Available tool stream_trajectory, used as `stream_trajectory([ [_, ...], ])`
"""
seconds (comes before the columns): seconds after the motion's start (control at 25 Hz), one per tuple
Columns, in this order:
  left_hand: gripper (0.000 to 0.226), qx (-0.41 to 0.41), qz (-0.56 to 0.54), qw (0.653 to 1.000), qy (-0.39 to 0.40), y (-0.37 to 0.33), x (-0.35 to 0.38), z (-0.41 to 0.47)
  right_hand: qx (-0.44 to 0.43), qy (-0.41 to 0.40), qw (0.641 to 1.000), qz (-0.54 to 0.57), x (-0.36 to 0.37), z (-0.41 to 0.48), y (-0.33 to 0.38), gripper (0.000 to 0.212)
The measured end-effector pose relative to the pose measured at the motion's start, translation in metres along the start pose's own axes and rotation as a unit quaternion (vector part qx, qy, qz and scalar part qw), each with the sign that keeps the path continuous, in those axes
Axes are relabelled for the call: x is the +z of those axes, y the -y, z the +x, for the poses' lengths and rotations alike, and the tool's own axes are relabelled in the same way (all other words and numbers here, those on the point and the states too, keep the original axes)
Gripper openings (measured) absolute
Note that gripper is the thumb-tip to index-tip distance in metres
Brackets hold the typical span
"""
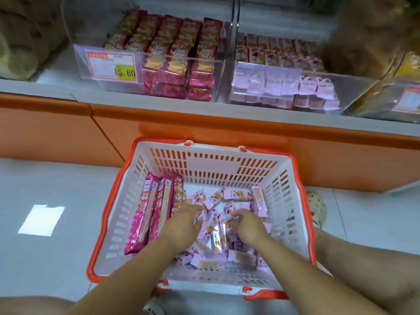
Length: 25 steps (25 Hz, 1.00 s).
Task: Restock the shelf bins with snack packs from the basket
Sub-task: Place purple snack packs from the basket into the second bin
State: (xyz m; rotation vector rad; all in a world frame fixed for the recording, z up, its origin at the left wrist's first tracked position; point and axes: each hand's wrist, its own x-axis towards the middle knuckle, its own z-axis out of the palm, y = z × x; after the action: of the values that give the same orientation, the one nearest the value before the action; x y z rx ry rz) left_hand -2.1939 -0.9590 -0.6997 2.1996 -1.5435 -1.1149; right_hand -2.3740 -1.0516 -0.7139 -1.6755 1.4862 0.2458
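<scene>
Price tag (111, 67) "15.60" on shelf bin (109, 88)

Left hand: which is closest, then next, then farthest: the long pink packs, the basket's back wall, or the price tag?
1. Long pink packs, just left of the left hand.
2. Basket's back wall, ahead of the hand.
3. Price tag, up on the shelf bin.

floor (45, 178) - pale glossy tiles | bright light patch (42, 220) at left | orange base panel (204, 128) under white shelf ledge (34, 87)
</scene>
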Motion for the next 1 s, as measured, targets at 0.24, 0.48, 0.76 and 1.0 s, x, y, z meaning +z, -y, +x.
stream_trajectory([
  [0.24, 0.053, -0.052, -0.009, 0.999, -0.01, -0.009, 0.017, 0.052, 0.05, -0.031, 0.993, 0.107, 0.017, 0.027, -0.003, 0.037],
  [0.48, 0.05, -0.089, 0.188, 0.978, -0.008, -0.027, 0.031, 0.095, 0.126, -0.064, 0.973, 0.184, 0.017, 0.031, -0.028, 0.023],
  [0.76, 0.049, -0.063, 0.188, 0.979, -0.048, -0.021, 0.023, 0.075, 0.126, -0.066, 0.933, 0.331, 0.015, 0.033, -0.021, 0.029],
  [1.0, 0.043, -0.021, -0.143, 0.986, -0.085, -0.042, 0.009, 0.004, 0.105, -0.007, 0.818, 0.566, -0.01, 0.013, 0.002, 0.019],
])
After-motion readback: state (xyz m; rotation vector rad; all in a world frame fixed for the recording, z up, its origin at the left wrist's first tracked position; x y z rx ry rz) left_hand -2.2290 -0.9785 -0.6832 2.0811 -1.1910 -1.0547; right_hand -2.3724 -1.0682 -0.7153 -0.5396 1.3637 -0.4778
